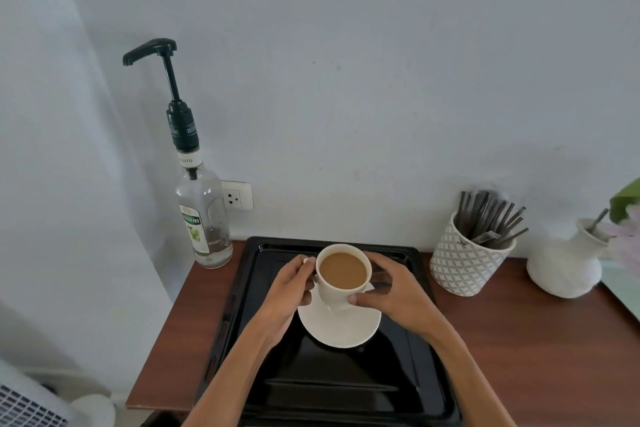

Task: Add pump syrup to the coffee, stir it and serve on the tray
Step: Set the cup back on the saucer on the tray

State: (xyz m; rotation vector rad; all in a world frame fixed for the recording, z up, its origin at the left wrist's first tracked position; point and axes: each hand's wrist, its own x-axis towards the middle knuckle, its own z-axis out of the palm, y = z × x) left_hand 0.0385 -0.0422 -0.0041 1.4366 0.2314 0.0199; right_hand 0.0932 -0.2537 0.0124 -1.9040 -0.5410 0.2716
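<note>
A white cup [337,293] full of milky coffee is held over a white saucer [341,328] that lies on the black tray [346,392]. My left hand [291,284] pinches the cup's handle on its left side. My right hand [388,291] wraps around the cup's right wall, thumb on the front. Whether the cup's foot touches the saucer is hidden. The clear syrup bottle [204,215] with a tall black pump [162,55] stands at the table's back left corner, apart from the hands.
A patterned white pot [464,267] holding several dark stirrers [491,218] stands right of the tray. Further right is a white vase [568,267] with flowers. A wall socket [237,196] sits behind the bottle. The brown table [540,340] ends at the left beside the tray.
</note>
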